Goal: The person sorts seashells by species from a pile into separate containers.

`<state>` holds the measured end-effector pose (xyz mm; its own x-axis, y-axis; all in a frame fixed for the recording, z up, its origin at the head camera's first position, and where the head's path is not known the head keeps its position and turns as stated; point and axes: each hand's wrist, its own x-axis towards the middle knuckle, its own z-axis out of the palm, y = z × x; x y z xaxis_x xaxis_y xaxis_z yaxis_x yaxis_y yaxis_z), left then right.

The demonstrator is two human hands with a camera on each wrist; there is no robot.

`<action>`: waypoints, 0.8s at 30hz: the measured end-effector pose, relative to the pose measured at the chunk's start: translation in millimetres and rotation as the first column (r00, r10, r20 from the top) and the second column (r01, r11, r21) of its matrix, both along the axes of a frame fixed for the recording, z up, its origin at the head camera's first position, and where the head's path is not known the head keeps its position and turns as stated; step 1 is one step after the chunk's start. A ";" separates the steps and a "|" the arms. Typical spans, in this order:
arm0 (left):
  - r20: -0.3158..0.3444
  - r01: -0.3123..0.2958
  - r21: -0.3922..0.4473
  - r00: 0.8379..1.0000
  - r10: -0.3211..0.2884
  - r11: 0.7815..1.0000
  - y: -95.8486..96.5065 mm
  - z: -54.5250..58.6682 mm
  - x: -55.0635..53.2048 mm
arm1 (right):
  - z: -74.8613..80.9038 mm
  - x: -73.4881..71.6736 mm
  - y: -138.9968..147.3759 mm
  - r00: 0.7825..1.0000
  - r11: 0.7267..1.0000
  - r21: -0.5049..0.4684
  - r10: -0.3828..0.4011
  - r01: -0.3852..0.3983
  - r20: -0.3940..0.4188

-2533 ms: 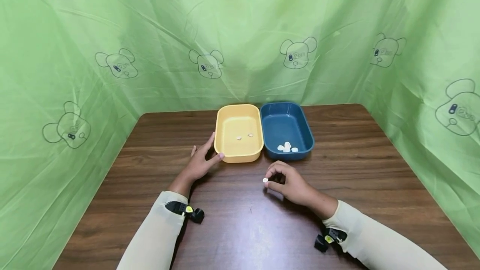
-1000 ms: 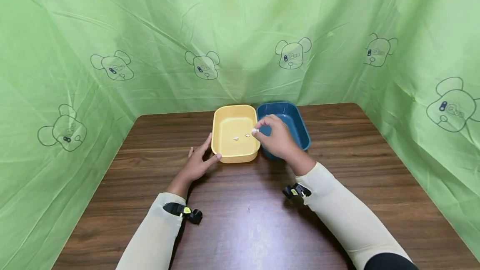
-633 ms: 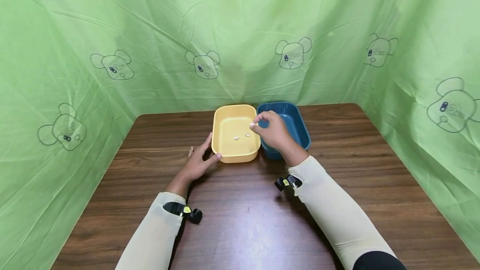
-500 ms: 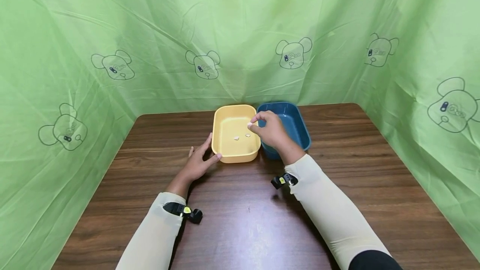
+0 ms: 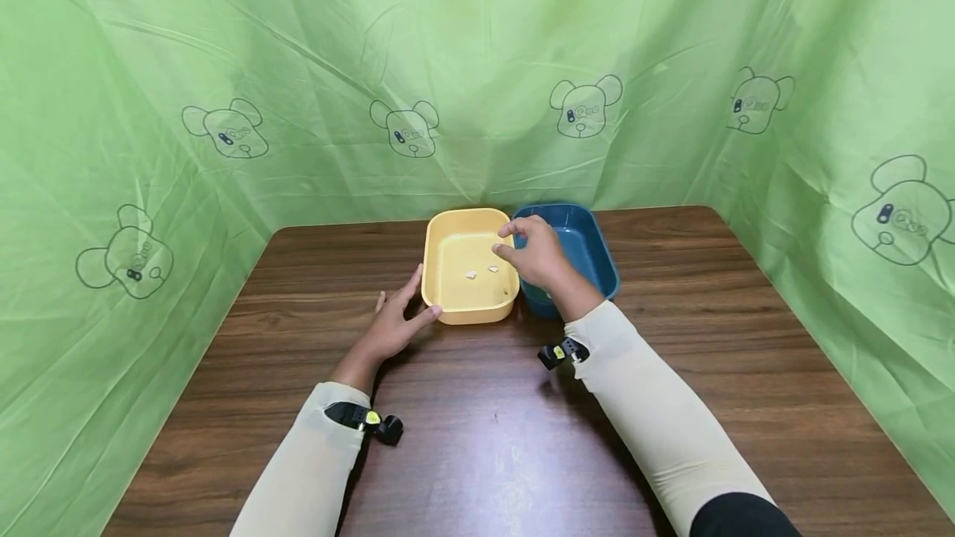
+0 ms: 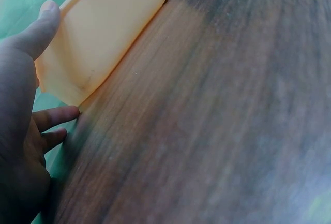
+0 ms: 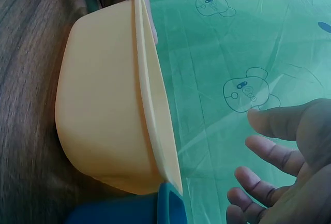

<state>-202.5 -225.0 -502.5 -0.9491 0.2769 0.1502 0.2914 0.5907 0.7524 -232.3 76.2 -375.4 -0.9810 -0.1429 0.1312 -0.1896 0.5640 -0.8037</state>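
In the head view my left hand [image 5: 391, 328] rests against the near-left corner of a yellow plastic bin [image 5: 477, 316]. Its thumb touches the rim and its fingers lie fairly straight along the outside. Two small off-white pieces [image 5: 471, 275] lie on the bin's floor; their kind is too small to tell. My right hand [image 5: 539, 253] hovers over the edge where the yellow bin meets a blue bin [image 5: 603, 259]. The right wrist view shows its thumb and fingers [image 7: 258, 182] apart, nothing between them. My right hand and wrist hide much of the blue bin's inside.
Both bins stand side by side at the back of a brown wood-grain table [image 5: 477, 437]. A green curtain [image 5: 477, 65] printed with bear heads hangs behind and along both sides. Each wrist carries a small black camera [image 5: 388, 429] on a strap.
My right hand moved from the table front to above the bins, pinching a small white piece. Its fingertips have since parted, and the piece no longer shows there. The left hand kept its place.
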 end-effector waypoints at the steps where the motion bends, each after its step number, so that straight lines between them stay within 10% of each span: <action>1: -0.007 0.002 0.007 1.000 -0.002 1.000 -0.5 -2.3 -0.9 | 0.3 0.5 1.4 1.000 1.000 -0.001 -0.003 0.003 0.003; 10: -0.025 -0.011 0.005 1.000 0.011 1.000 -3.2 -16.5 -8.2 | 3.3 5.1 16.7 0.999 0.999 0.025 -0.030 0.030 -0.029; 24: -0.028 -0.015 0.040 0.999 0.016 0.999 -3.0 -7.8 -2.2 | -6.7 33.7 58.4 0.992 0.991 0.096 -0.085 0.093 -0.089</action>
